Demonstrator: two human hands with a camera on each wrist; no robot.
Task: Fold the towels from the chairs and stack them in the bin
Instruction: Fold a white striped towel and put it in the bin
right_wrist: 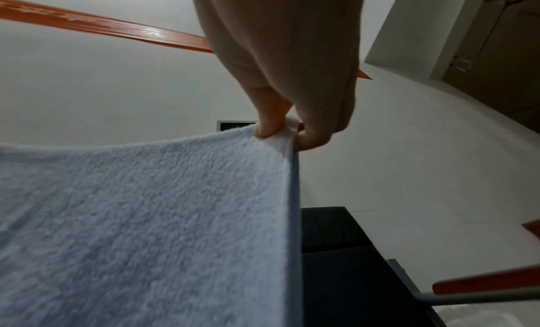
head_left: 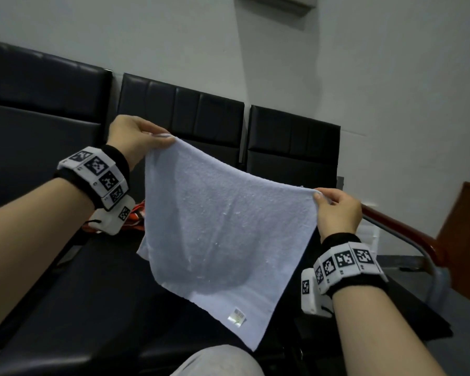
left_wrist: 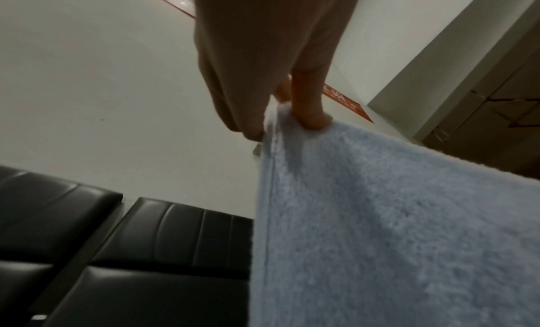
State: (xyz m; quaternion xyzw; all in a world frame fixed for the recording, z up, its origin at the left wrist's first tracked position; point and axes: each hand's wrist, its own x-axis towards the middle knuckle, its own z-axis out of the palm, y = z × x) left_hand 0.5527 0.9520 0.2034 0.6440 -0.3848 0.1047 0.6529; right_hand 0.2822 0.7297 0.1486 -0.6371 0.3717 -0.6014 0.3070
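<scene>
We are holding a pale blue towel point(head_left: 217, 229) spread in the air in front of the row of black chairs point(head_left: 179, 115). To the left of the towel, our left hand point(head_left: 132, 138) is pinching its upper left corner; beyond that wrist something orange point(head_left: 136, 215) is lying on a seat, too hidden to name. To the right, our right hand point(head_left: 337, 210) is pinching the other upper corner, beside a reddish-brown armrest point(head_left: 396, 229). Only the head view is showing the small label point(head_left: 238, 316) near the towel's lower edge. The wrist views are showing thumb against fingers point(left_wrist: 309, 105) on the hem, plus an orange banner point(right_wrist: 102, 29) on the wall above the towel.
</scene>
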